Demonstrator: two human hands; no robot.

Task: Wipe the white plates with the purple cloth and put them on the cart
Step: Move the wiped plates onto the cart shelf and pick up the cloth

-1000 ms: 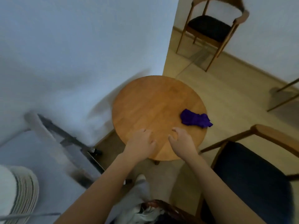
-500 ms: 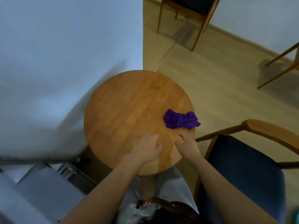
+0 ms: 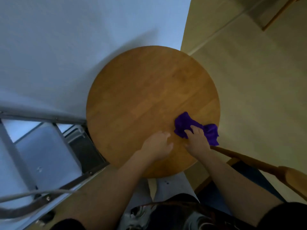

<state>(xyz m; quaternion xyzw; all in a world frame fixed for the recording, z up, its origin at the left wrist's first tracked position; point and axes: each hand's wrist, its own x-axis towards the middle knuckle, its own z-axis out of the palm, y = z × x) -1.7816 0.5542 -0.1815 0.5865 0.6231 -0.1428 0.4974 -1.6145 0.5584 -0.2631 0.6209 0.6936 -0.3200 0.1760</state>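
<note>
Reaching across the round wooden table (image 3: 149, 97), the person's right hand (image 3: 196, 141) has its fingers curled down onto the crumpled purple cloth (image 3: 184, 125), which bunches out past the knuckles on both sides — one lump ahead of the fingertips, another spilling to the outer side by the table's edge. The grip looks like a loose clutch on the fabric, though whether it is fully gathered cannot be told. Just inward of it, the left hand (image 3: 157, 146) rests on the bare wood with fingers loosely bent, holding nothing and not touching the cloth. No white plate shows anywhere near either hand, so the step in hand is judged to be picking up the cloth before any wiping begins. To do that well, the right hand should gather the loose folds into the palm so that a flat pad of fabric faces outward, not a trailing tail — the lump hanging near the table's rim could otherwise drag or slip off the edge. Off beyond the left hand stands a grey metal-framed cart (image 3: 38, 146), and just behind the right wrist runs the wooden arm of a chair (image 3: 245, 161), which the elbow should clear when lifting.
</note>
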